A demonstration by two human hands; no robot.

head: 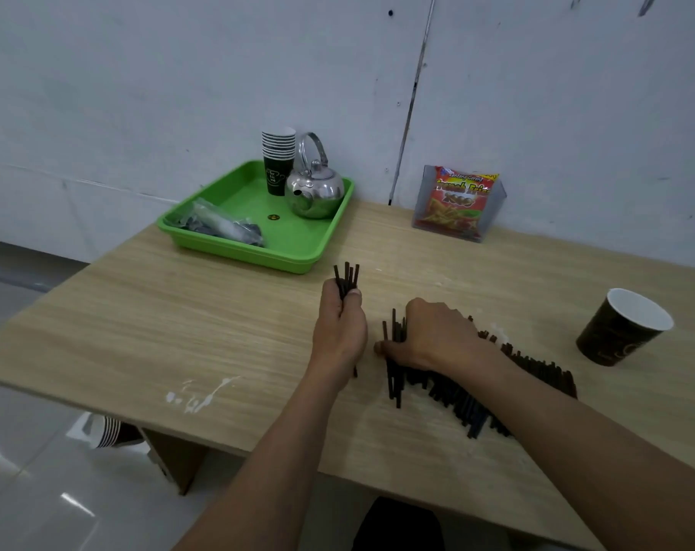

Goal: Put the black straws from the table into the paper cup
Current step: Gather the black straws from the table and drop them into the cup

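My left hand grips a small bundle of black straws near the middle of the wooden table; their ends stick out beyond my fingers. To its right, my right hand lies on the left end of a long pile of black straws, with its thumb and fingers curled round several of them. The dark paper cup, white inside, stands open at the right of the table, apart from both hands and with no straws visible in it.
At the back left sits a green tray holding a steel kettle, a stack of paper cups and a plastic bag. A snack packet in a clear holder stands against the wall. More cups lie below the table.
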